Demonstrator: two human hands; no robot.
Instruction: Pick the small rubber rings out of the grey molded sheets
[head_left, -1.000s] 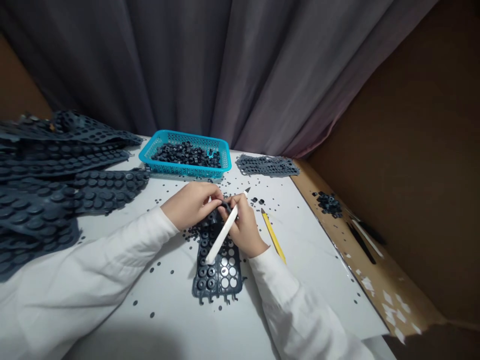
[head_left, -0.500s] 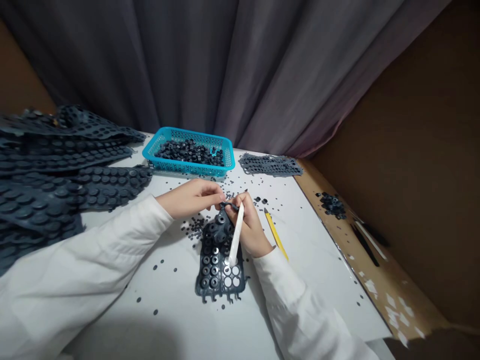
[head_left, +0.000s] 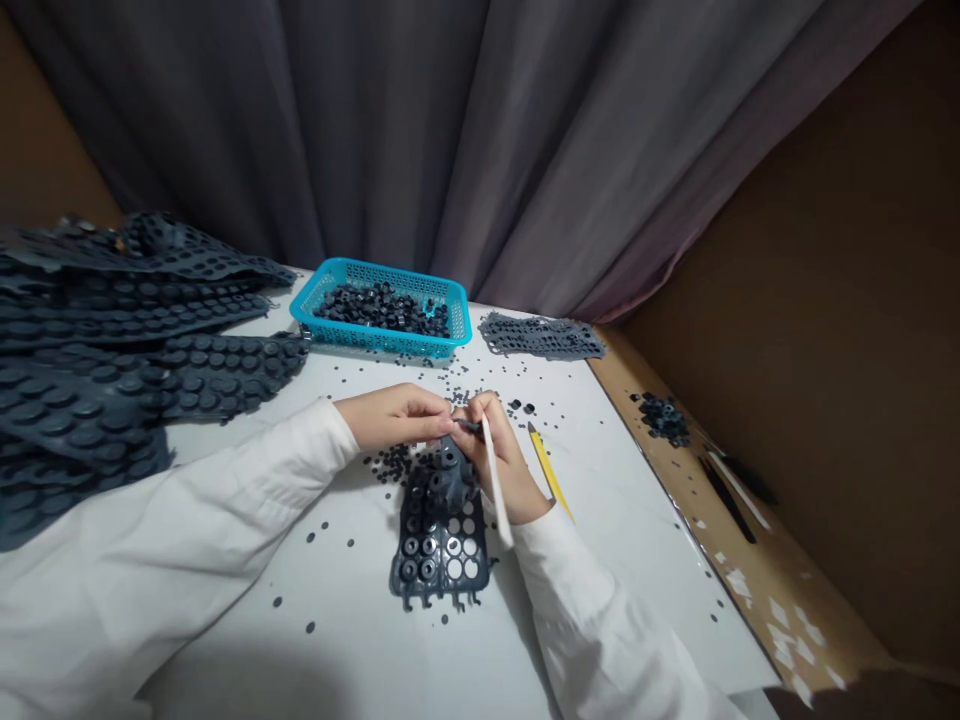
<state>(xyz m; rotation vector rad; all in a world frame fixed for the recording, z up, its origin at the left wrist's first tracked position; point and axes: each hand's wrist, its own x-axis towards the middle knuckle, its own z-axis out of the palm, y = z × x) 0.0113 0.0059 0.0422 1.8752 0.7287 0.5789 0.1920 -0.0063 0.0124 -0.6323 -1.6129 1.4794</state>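
Observation:
A dark rubber sheet of round moulded parts lies on the white table, its far end lifted and bent up between my hands. My left hand pinches that raised end with thumb and fingers. My right hand is closed close beside it, gripping a white stick-like tool that slants down toward the wrist. The tool's working tip is hidden among the fingers. Rings fill the sheet's left columns, while open round holes show the white table at the lower right.
A blue basket holds many small black parts. More moulded sheets are heaped at left. A punched-out sheet lies at the back, a yellow pen-like tool at right. Small black discs litter the table. Black parts sit on cardboard.
Both hands have come slightly nearer with the raised sheet end. The white tool's lower end has swung right, away from the sheet and toward my right wrist.

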